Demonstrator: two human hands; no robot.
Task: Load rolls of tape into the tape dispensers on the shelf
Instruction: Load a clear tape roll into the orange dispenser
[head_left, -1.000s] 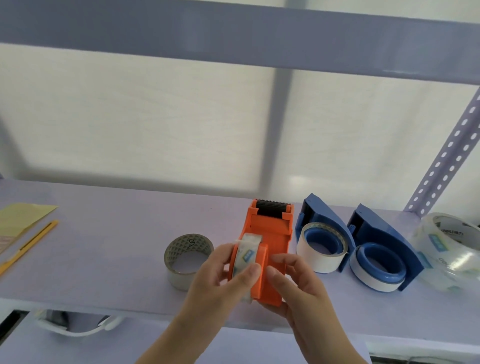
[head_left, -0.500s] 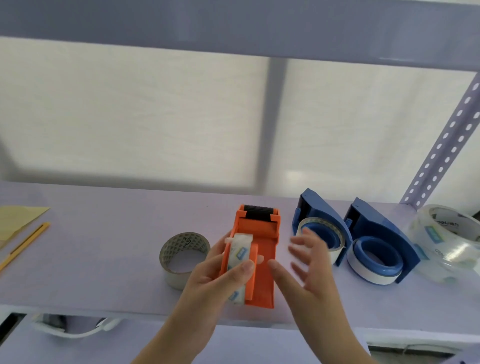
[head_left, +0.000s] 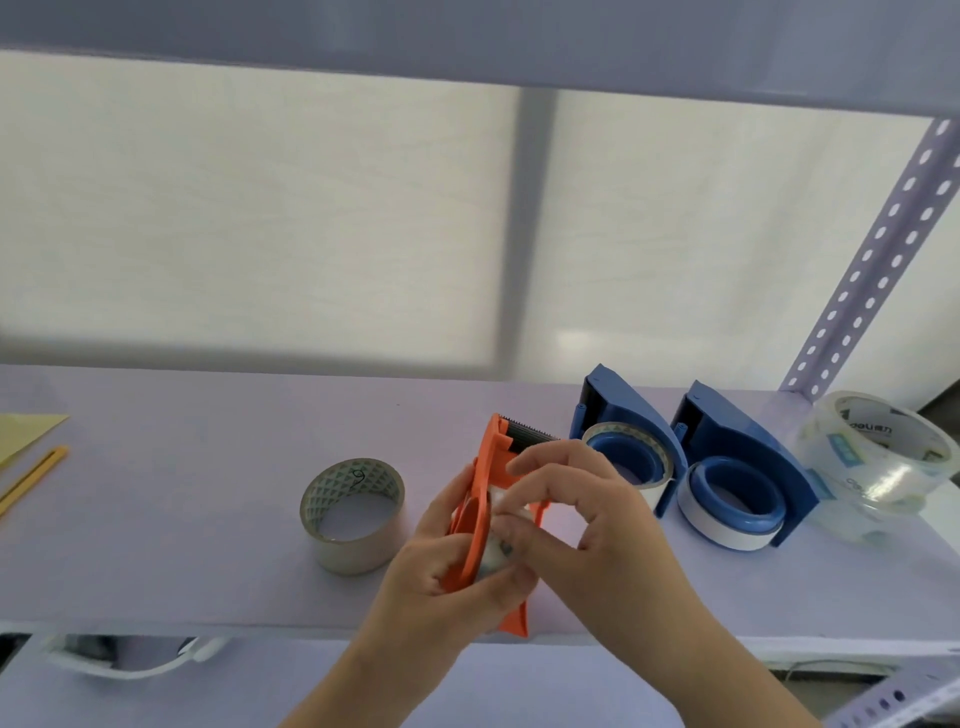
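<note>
Orange tape dispenser (head_left: 480, 499) tipped up on its side at the near edge of the lavender shelf (head_left: 182, 519), black toothed cutter end pointing far. Clear tape roll (head_left: 496, 545) seated in its middle, mostly hidden by fingers. Gripped from the left by the left hand (head_left: 441, 577), thumb across the near face of the roll, fingers curled round the dispenser's far side. Right hand (head_left: 587, 525) over the dispenser from the right, fingers curled, fingertips touching the roll and the orange frame; whether pinching the tape end or only pressing, cannot tell.

Just left of the dispenser, lying flat on the shelf: loose tape roll (head_left: 356, 512) with a triangle-patterned inner core. Apart from the left hand.

Right of the dispenser, two blue dispensers side by side, each already holding a white roll on a blue hub: nearer blue dispenser (head_left: 626, 421) partly behind the right hand, farther-right blue dispenser (head_left: 748, 457) just beside it.

At the far right, large clear roll (head_left: 878, 462) tilted against the shelf corner, close to the perforated upright post (head_left: 878, 249).

At the left edge, yellow paper (head_left: 23, 434) and a yellow strip-like tool (head_left: 34, 478), well apart from the hands.

Below the shelf edge, a white curved object (head_left: 135, 657), partly hidden.
</note>
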